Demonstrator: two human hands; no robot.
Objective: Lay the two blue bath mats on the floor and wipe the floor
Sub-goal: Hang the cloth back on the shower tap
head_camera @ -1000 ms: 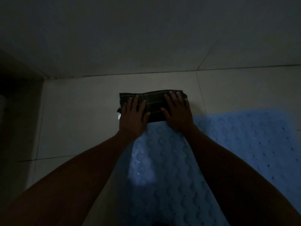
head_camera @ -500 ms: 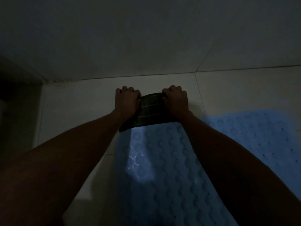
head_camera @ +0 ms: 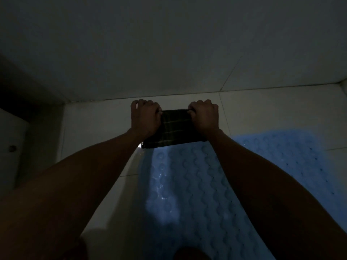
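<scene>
**Both hands gripping a cloth at the far end of a mat**

Head view, dim light. The left hand and right hand are each curled into a fist around the far corners of a dark plaid cloth, fingers wrapped over its upper edge. The cloth spans the gap between the two hands and hangs or lies toward the viewer; whether it is pressed to the floor or lifted clear of it cannot be told. Its near edge overlaps the far end of a blue mat.

This mat lies flat on the pale tiled floor and runs from the cloth toward the viewer, between the two forearms. Its surface bears rows of raised round bumps, and a bright patch of light falls on its left part. A second blue area, dotted with small holes, lies to the right beyond the right forearm; whether it is a separate mat cannot be told, since the arm hides the join.

The wall meets the floor just beyond the hands. A pale fixture stands at the left edge.
</scene>
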